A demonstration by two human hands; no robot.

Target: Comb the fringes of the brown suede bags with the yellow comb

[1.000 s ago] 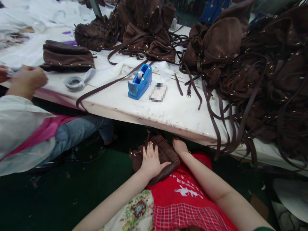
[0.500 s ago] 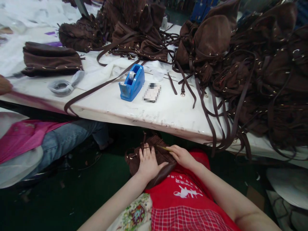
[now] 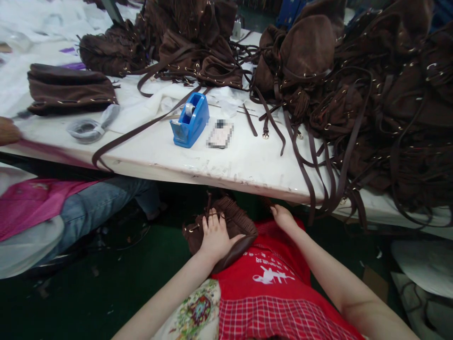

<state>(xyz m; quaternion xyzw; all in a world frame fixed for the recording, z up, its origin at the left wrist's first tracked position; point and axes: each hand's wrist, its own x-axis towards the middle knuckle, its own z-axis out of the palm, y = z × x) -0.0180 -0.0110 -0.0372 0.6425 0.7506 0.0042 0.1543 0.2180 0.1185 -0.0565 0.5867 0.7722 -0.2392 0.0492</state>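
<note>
A dark brown suede bag with fringe and metal eyelets lies on my lap, below the table's front edge. My left hand rests flat on it, fingers stretched out and thumb spread to the right. To the right of the bag, and apart from it, my right hand is closed around a thin brownish tool. That tool is dark and blurred, so its exact kind does not show.
The white table carries a blue tape dispenser, a phone-like blurred item, a folded brown bag and a wrapped grey coil. Brown bags are heaped right, straps hanging over the edge. A person's hand is at left.
My right hand has moved right, away from the fringe, taking the thin tool with it. My left hand stays on the bag. The whole view has shifted slightly.
</note>
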